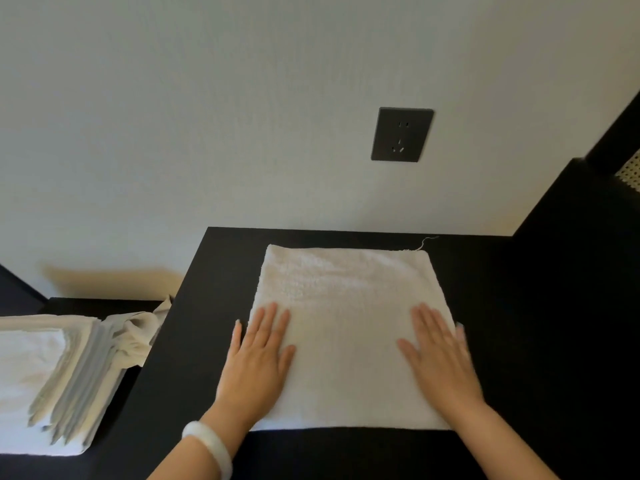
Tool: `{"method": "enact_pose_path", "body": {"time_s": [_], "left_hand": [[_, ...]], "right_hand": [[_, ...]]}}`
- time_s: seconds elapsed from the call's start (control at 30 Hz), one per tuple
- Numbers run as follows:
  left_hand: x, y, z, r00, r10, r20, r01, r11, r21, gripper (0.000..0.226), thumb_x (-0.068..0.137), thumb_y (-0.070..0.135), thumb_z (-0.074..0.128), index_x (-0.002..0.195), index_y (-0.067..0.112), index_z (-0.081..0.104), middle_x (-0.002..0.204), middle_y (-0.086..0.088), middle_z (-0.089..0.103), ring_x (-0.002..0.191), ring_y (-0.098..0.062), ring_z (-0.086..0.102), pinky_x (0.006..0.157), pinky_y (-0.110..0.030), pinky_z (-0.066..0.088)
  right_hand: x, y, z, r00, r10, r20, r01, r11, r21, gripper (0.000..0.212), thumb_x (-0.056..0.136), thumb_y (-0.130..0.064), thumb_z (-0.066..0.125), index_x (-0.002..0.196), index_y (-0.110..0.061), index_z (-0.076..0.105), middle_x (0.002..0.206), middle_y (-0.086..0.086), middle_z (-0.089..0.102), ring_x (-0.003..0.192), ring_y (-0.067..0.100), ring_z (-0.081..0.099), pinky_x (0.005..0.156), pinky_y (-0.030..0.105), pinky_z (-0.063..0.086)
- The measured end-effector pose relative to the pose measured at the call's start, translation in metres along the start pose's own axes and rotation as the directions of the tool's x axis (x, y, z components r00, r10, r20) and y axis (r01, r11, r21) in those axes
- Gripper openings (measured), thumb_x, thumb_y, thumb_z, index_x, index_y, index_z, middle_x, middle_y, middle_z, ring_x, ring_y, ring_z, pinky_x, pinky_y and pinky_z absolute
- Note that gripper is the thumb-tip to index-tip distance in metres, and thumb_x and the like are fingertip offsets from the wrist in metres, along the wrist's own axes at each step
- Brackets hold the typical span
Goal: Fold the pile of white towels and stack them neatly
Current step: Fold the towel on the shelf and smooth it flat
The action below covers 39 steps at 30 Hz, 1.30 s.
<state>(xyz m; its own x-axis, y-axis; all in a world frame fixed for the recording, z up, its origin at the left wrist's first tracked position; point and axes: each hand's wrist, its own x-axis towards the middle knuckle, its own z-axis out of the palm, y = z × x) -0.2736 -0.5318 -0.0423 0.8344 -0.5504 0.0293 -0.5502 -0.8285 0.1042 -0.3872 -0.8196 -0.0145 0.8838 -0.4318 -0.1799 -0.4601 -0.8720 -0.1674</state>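
White bracelet [208,449] circles the left wrist. Left hand [258,356] and right hand [439,358] press flat, fingers straight, on a folded white towel [349,299] lying on the black table [207,289]. Stacked towels [45,372] sit lower left, and a dark wall socket [401,134] is beyond.

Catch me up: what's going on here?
A person is pressing both hands flat on a white towel laid out on a black table. The left hand is on its near left part and the right hand on its near right, fingers straight, as if smoothing it. A stack of folded towels sits on a lower surface to the left, with a crumpled towel just behind it.
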Motion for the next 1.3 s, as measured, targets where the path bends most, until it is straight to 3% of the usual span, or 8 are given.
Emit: {"method": "enact_pose_path", "body": {"time_s": [0.1, 0.27, 0.4, 0.6, 0.73, 0.83, 1.13, 1.3], "left_hand": [[0.011, 0.004, -0.007, 0.999, -0.027, -0.025, 0.029, 0.996, 0.081, 0.060, 0.104, 0.047, 0.014, 0.150, 0.015, 0.036, 0.157, -0.009, 0.034, 0.145, -0.029, 0.030, 0.115, -0.048, 0.009], [0.062, 0.050, -0.009, 0.998, 0.060, -0.012, -0.061, 0.997, -0.047, 0.057, 0.106, 0.033, 0.016, 0.132, 0.009, 0.061, 0.140, -0.010, 0.056, 0.136, -0.023, 0.041, 0.117, -0.045, 0.028], [0.086, 0.028, 0.003, 0.999, 0.046, -0.028, -0.046, 0.999, 0.004, 0.052, 0.103, 0.040, 0.023, 0.147, 0.022, 0.045, 0.155, -0.006, 0.037, 0.145, -0.024, 0.031, 0.117, -0.045, 0.019], [0.084, 0.001, 0.003, 0.997, -0.033, -0.067, 0.036, 0.998, 0.051, 0.058, 0.104, 0.046, 0.020, 0.152, 0.017, 0.037, 0.158, -0.007, 0.034, 0.145, -0.029, 0.032, 0.112, -0.052, 0.017], [0.116, 0.042, -0.001, 0.985, 0.084, -0.149, -0.088, 0.996, -0.021, 0.054, 0.100, 0.033, 0.029, 0.146, 0.010, 0.045, 0.154, -0.011, 0.040, 0.143, -0.030, 0.035, 0.112, -0.049, 0.018], [0.141, 0.056, 0.005, 0.975, 0.215, -0.057, -0.215, 0.977, -0.004, 0.054, 0.100, 0.034, 0.029, 0.147, 0.013, 0.045, 0.154, -0.008, 0.040, 0.145, -0.028, 0.031, 0.112, -0.049, 0.019], [0.143, -0.027, -0.005, 0.973, -0.217, 0.074, 0.218, 0.976, -0.014, 0.076, 0.089, 0.056, -0.012, 0.158, 0.026, 0.000, 0.166, -0.001, -0.003, 0.152, -0.023, -0.006, 0.123, -0.047, -0.004], [0.157, 0.032, -0.016, 0.992, -0.027, -0.121, 0.028, 1.000, 0.003, 0.060, 0.098, 0.036, 0.024, 0.149, 0.009, 0.040, 0.157, -0.015, 0.032, 0.146, -0.034, 0.028, 0.118, -0.051, 0.014]], "right_hand": [[0.005, -0.005, -0.013, 0.994, 0.097, -0.050, -0.100, 0.992, -0.071, 0.071, 0.100, -0.058, 0.012, 0.157, -0.022, -0.009, 0.165, -0.003, -0.013, 0.149, 0.013, -0.018, 0.122, 0.042, -0.014], [0.032, -0.081, -0.021, 0.921, -0.378, -0.093, 0.386, 0.917, 0.103, 0.081, 0.084, -0.059, -0.016, 0.155, -0.022, -0.004, 0.154, -0.016, -0.016, 0.143, -0.002, -0.019, 0.108, 0.014, -0.029], [0.075, -0.075, 0.001, 0.892, -0.443, -0.089, 0.443, 0.896, -0.015, 0.078, 0.092, -0.061, -0.009, 0.157, -0.024, 0.012, 0.164, -0.010, 0.001, 0.151, 0.005, -0.005, 0.113, 0.019, -0.026], [0.103, -0.011, -0.017, 0.992, 0.071, -0.101, -0.077, 0.995, -0.055, 0.068, 0.100, -0.057, 0.006, 0.155, -0.020, -0.012, 0.165, -0.002, -0.014, 0.149, 0.011, -0.019, 0.121, 0.040, -0.017], [0.112, -0.064, -0.010, 0.949, -0.182, -0.260, 0.214, 0.971, 0.102, 0.060, 0.100, -0.034, 0.023, 0.149, -0.001, 0.035, 0.157, 0.015, 0.035, 0.149, 0.020, 0.019, 0.121, 0.033, 0.002], [0.124, -0.099, 0.005, 0.912, -0.390, -0.127, 0.401, 0.913, 0.077, 0.066, 0.095, -0.037, 0.017, 0.150, -0.003, 0.035, 0.159, 0.006, 0.025, 0.149, 0.023, 0.025, 0.118, 0.033, 0.002], [0.154, 0.023, -0.022, 0.994, 0.047, -0.100, -0.049, 0.999, -0.013, 0.073, 0.095, -0.059, 0.000, 0.158, -0.022, -0.006, 0.167, -0.001, -0.006, 0.152, 0.012, -0.011, 0.124, 0.038, -0.007], [0.151, -0.027, -0.020, 0.955, -0.115, -0.272, 0.123, 0.992, 0.015, 0.076, 0.094, -0.051, 0.004, 0.156, -0.008, 0.019, 0.163, 0.007, 0.014, 0.152, 0.020, 0.006, 0.122, 0.034, -0.007]]}}
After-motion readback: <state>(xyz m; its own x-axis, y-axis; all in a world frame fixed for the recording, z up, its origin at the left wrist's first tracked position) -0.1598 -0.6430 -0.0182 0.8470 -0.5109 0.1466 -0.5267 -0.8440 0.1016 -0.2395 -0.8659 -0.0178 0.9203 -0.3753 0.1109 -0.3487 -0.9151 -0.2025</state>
